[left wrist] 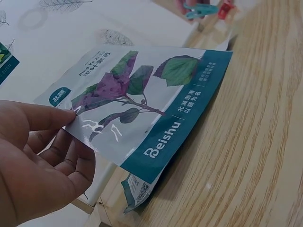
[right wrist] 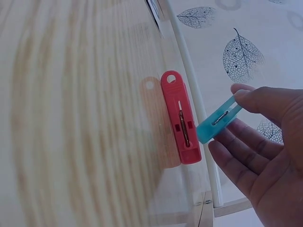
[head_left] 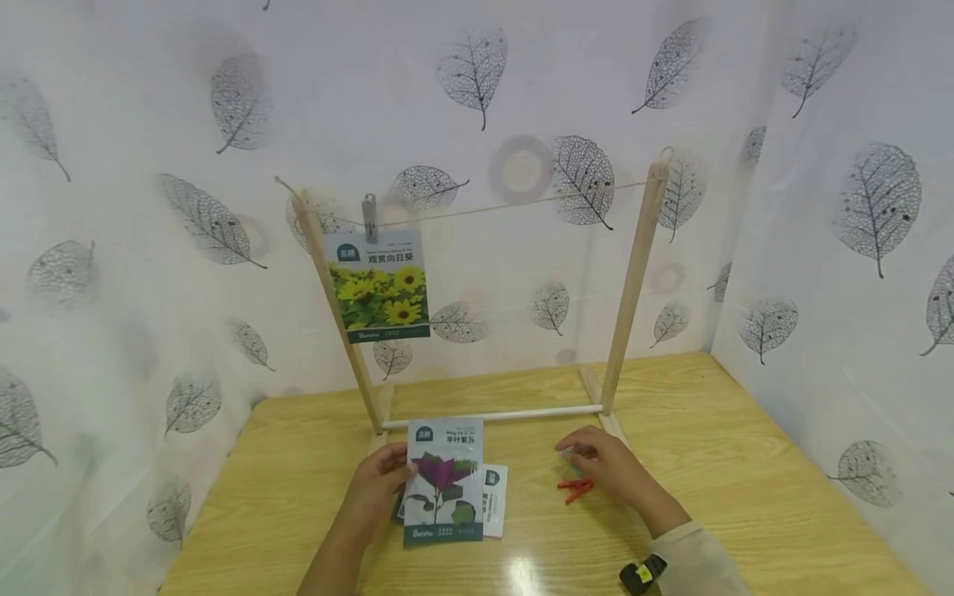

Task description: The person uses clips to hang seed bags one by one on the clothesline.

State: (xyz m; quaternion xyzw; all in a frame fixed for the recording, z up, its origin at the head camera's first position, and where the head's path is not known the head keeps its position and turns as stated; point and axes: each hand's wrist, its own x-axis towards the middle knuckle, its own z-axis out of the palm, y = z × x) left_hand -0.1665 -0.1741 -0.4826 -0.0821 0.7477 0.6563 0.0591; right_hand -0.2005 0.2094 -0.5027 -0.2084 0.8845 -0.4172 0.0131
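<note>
My left hand (head_left: 375, 484) pinches the left edge of a seed packet (head_left: 443, 488) printed with purple leaves and a teal bottom band. In the left wrist view this packet (left wrist: 128, 104) is tilted above the tabletop. Other packets lie under it, one a white packet (head_left: 495, 502), mostly covered. Between thumb and fingers, my right hand (head_left: 609, 465) holds a turquoise clothespin (right wrist: 220, 118). Just beside it a red clothespin (right wrist: 181, 120) lies on the wooden table. A sunflower seed packet (head_left: 380, 290) hangs from the string, held by a grey clothespin (head_left: 369, 217).
A wooden frame with a left post (head_left: 339, 314) and a right post (head_left: 633, 290) stands on the table (head_left: 693, 430). A string (head_left: 514, 205) runs between the post tops, and a white rod (head_left: 514, 414) joins them low down. Leaf-patterned sheeting (head_left: 514, 74) surrounds the table.
</note>
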